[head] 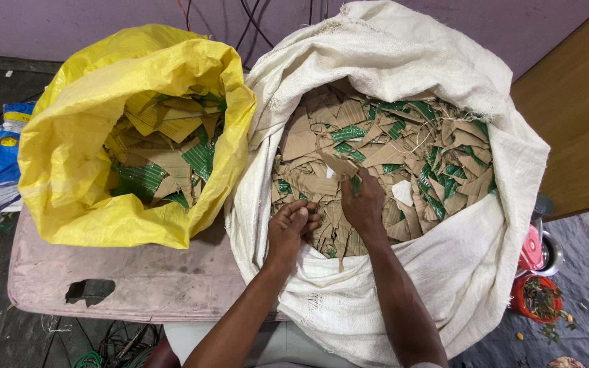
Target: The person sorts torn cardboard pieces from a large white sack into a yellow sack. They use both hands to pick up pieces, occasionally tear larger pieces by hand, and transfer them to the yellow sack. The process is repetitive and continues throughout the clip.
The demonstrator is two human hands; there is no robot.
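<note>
Your right hand (364,204) pinches a brown cardboard offcut (341,165) above the white sack (472,266), which sits heaped with scraps. Your left hand (293,225) curls half-closed, perhaps gripping several pieces. The yellow sack (69,170) beside it is only partly filled.

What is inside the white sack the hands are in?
The white sack holds brown cardboard scraps, some green-striped. Both the left hand and right hand rest among them. Deeper layers are covered.

Both forearms bare, no sleeves, light trousers at btm.
</note>
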